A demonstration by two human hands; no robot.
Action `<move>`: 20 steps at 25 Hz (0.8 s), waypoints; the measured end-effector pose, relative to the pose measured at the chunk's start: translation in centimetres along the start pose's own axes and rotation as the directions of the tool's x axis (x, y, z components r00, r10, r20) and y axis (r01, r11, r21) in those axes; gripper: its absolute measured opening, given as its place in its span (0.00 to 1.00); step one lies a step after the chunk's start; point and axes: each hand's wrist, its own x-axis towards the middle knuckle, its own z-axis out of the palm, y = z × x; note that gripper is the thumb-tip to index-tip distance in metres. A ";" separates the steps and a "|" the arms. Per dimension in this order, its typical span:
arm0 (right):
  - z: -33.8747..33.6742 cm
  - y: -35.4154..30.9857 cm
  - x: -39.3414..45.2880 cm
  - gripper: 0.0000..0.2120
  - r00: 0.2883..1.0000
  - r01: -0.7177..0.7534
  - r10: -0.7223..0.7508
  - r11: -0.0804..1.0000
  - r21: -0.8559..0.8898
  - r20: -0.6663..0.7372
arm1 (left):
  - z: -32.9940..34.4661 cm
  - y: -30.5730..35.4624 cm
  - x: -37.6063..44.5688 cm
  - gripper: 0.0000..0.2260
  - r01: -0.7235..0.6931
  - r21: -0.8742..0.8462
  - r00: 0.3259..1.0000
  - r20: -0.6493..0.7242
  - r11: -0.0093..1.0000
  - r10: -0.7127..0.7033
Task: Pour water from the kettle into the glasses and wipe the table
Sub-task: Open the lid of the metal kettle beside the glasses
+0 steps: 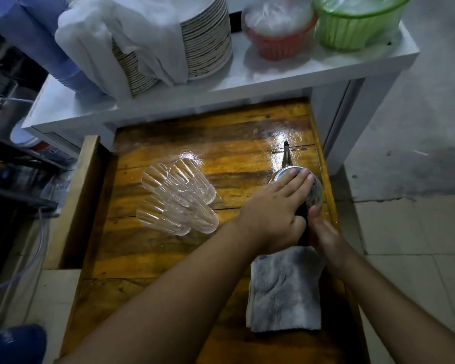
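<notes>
Head view, starting nearest me: a folded grey cloth (pixel 284 290) lies on the wooden table (pixel 147 248) just under my wrists, untouched, so I judge wiping has not begun. Both forearms reach forward over it toward the kettle (pixel 297 179), which stands upright near the table's right edge with its thin spout (pixel 286 153) pointing away from me.

My left hand (pixel 273 211) crosses in from the left and lies flat and spread on the kettle's lid, fingers (pixel 298 179) extended together across the metal top, pressing rather than gripping. My right hand (pixel 323 229) is curled around the dark handle (pixel 304 229) at the kettle's near side; the thumb shows, though how firmly it holds I cannot tell.

A little further left, four clear glasses (pixel 179 198) stand bunched together, well apart from the kettle. Whether they hold water is too hard to tell.

I read this as the start of the pour. Next calls for lifting the kettle by the handle, steadying the lid, and carrying the spout left over the glasses.

Beyond, the wood shines wet, against a white shelf (pixel 247 82) with stacked plates (pixel 205 38).
</notes>
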 end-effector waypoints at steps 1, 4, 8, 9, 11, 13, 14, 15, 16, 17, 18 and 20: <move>0.2 -0.4 0.0 0.15 0.999 0.012 -0.013 1.000 0.013 0.047 | -0.1 0.2 0.0 0.32 0.013 -0.016 1.000 0.002 1.000 -0.013; 0.0 -0.3 0.3 0.23 0.995 0.058 -0.055 0.998 -0.032 0.082 | -0.4 0.6 -0.1 0.32 0.039 -0.043 0.999 0.021 0.998 -0.038; 0.8 0.1 0.5 0.19 0.992 0.116 -0.122 0.985 -0.127 -0.035 | -0.7 0.7 -0.1 0.31 0.041 -0.025 0.998 0.041 0.999 -0.040; 1.3 0.2 0.4 0.20 0.987 0.141 -0.151 0.980 -0.143 -0.062 | -0.7 0.7 -0.1 0.31 0.041 -0.011 0.998 0.043 0.999 -0.041; 2.1 0.1 0.0 0.19 0.969 0.207 -0.225 0.964 -0.164 -0.101 | -0.4 0.7 -0.1 0.32 0.030 0.030 0.999 0.036 0.999 -0.031; 2.7 0.0 -0.2 0.21 0.956 0.231 -0.259 0.954 -0.191 -0.140 | -0.1 0.6 -0.3 0.34 0.019 0.074 1.000 0.015 0.997 -0.020; 2.9 0.1 -0.5 0.21 0.949 0.237 -0.271 0.951 -0.200 -0.162 | -0.1 0.7 -0.5 0.34 0.016 0.094 1.000 -0.001 0.995 -0.016; 3.3 0.0 -0.8 0.20 0.941 0.243 -0.281 0.949 -0.202 -0.186 | -0.2 0.7 -0.8 0.34 0.010 0.112 1.000 -0.019 0.994 -0.008; 3.7 -0.1 -1.2 0.19 0.935 0.245 -0.286 0.948 -0.201 -0.208 | -0.2 0.8 -1.2 0.34 0.002 0.124 0.999 -0.037 0.992 0.003; 4.2 -0.3 -1.8 0.18 0.932 0.256 -0.295 0.947 -0.195 -0.211 | -0.4 1.0 -1.8 0.33 -0.007 0.123 0.998 -0.057 0.992 0.014; 4.6 -0.5 -2.4 0.17 0.931 0.273 -0.308 0.943 -0.188 -0.194 | -0.6 1.1 -2.5 0.32 -0.013 0.114 0.997 -0.080 0.993 0.022; 5.3 -0.6 -3.5 0.18 0.939 0.281 -0.308 0.943 -0.177 -0.151 | -1.2 1.5 -4.5 0.31 -0.013 0.091 0.991 -0.131 0.996 0.025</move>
